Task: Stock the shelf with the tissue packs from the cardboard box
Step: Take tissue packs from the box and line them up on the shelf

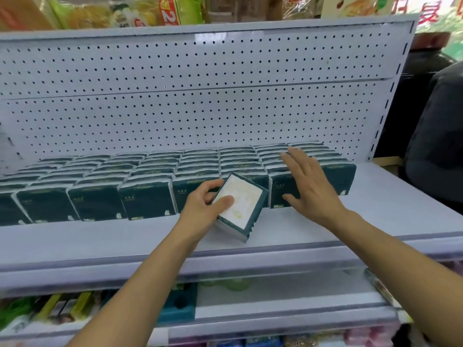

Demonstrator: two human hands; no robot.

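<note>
Closest to us, low down, are lower shelves (225, 319) with blurry goods on them. Two bare arms reach up from there to the shelf (100, 244).

The left hand (203, 209) holds one pack (238, 206). The thumb lies on its pale top and the fingers curl round its far edge. The pack is tilted, with its near corner down on the shelf, right in front of the rows.

The right hand (310, 186) is flat, fingers straight and spread. It rests on the packs just right of the held one and grips nothing.

Behind both hands stand the rows (150, 171) of dark green packs, upright and tight, going back to the pegboard (200, 108). Bare shelf shows in front of the rows and to their right. The box is not in view (so I cannot tell how many packs are left).

To do this step well, I think the left hand should turn the pack upright, dark face forward like its neighbours. Then it can slide the pack snug into the front line. The right hand should steady the packs it touches so none tip over.
</note>
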